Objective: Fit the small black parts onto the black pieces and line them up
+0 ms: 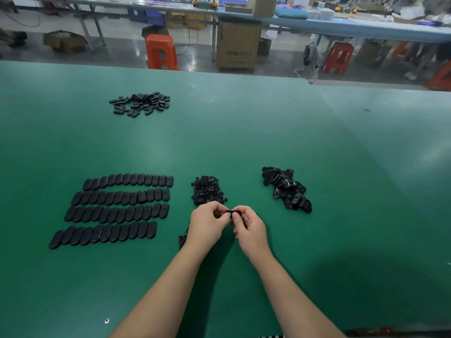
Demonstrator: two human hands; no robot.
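You are pinching one piece (pixel 233 212) between both hands (pixel 207 224), four rows (pixel 117 208) lying done at nine o'clock, piles (pixel 285 189) waiting at one o'clock.

Two bare forearms enter from six o'clock. The left hand (pixel 204 225) and right hand (pixel 249 230) wear no gloves. No sleeves, rings or watch show.

Four rows of glossy black pieces (pixel 117 208) and piles of small black parts (pixel 207 190) lie on a plain green table (pixel 244 132). Beyond stand orange stools (pixel 162 52) and a brown cardboard box (pixel 238 46).
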